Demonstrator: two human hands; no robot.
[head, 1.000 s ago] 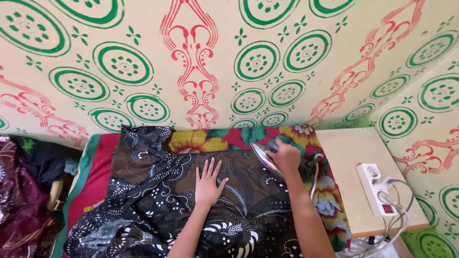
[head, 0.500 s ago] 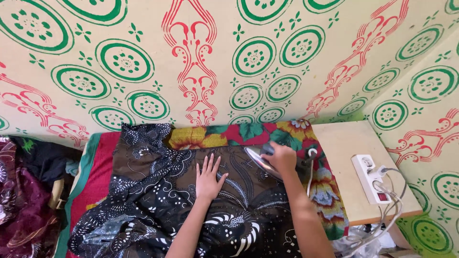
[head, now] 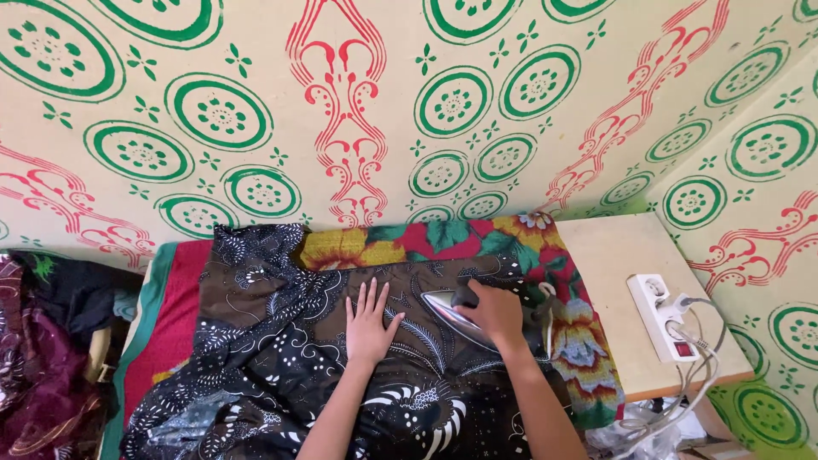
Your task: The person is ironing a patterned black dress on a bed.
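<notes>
Left hand (head: 368, 325): spread flat on the dark cloth (head: 281, 358).
Right hand (head: 494, 313): wrapped around the iron (head: 447, 308).

Silver iron (head: 450, 308) flat on dark batik cloth (head: 290, 341)

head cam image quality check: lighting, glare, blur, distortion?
Head view: even, soft light, no hard shadows; wide-angle bend shows in the wall pattern. Iron soleplate gives a mild sheen, not blown out. Right hand and left hand on the dark patterned cloth are sharp, with little motion blur.
</notes>
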